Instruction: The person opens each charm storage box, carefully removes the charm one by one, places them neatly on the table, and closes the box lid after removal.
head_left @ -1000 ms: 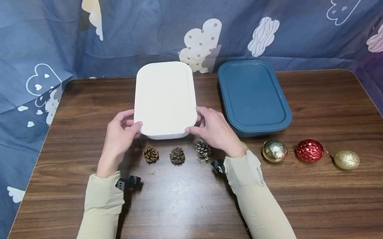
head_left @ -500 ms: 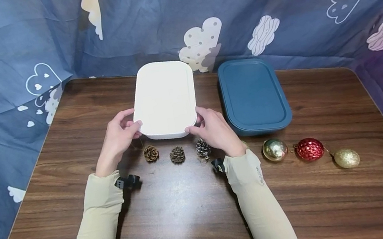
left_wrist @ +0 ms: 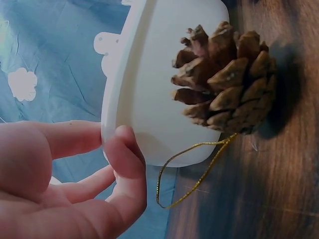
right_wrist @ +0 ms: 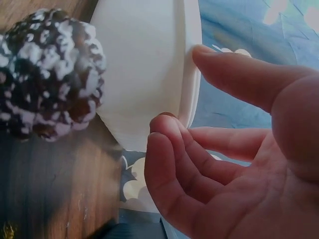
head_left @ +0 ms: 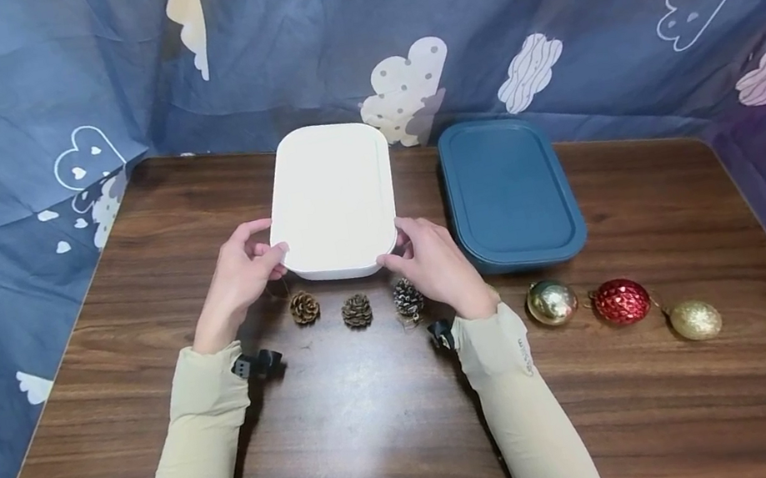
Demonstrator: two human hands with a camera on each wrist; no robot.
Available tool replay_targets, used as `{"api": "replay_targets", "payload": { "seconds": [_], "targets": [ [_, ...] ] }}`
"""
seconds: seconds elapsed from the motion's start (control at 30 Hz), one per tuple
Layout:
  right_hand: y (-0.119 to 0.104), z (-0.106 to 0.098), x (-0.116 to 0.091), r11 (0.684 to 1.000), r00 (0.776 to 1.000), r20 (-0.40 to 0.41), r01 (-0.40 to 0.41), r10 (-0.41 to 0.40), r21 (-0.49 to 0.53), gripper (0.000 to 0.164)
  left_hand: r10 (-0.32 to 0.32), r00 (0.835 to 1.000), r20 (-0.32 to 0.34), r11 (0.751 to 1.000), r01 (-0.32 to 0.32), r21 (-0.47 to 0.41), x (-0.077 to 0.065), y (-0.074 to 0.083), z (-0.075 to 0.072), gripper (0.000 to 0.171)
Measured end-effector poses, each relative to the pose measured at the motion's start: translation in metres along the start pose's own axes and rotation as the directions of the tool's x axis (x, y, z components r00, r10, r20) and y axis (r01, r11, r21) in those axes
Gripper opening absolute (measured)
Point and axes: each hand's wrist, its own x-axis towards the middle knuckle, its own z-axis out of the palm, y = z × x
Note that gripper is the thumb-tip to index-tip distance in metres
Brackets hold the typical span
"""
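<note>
A white lidded box (head_left: 332, 197) stands toward the back of the table, its lid on. My left hand (head_left: 244, 272) grips the near left corner at the lid's rim, and my right hand (head_left: 429, 258) grips the near right corner. In the left wrist view the thumb and fingers meet the rim (left_wrist: 110, 114); the right wrist view has them at the opposite rim (right_wrist: 190, 74). Close in front of the box lie a brown pinecone (head_left: 304, 308) with a gold loop, a darker pinecone (head_left: 357, 311) and a white-tipped pinecone (head_left: 408, 299). The box's inside is hidden.
Right of the white box is a blue lidded box (head_left: 512, 192). A shiny pale gold bauble (head_left: 552, 303), a red bauble (head_left: 622, 301) and a glittery gold bauble (head_left: 696, 319) lie in front of it. A cloud-patterned blue cloth (head_left: 289, 43) hangs behind the wooden table (head_left: 382, 459).
</note>
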Motion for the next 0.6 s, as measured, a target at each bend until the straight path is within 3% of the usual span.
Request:
{"api": "replay_targets", "payload": {
  "seconds": [0.4,0.6],
  "targets": [
    [0.002,0.001,-0.006,1.0,1.0,0.027,0.003,-0.003,-0.002,0.026,-0.037,0.999,0.01,0.998,0.037,0.047,-0.005,-0.002,-0.002,0.05],
    [0.002,-0.025,-0.02,0.998,1.0,-0.026,0.008,-0.006,0.061,0.058,0.006,0.998,-0.055,0.983,0.004,0.182,-0.013,0.007,-0.012,0.049]
  ]
}}
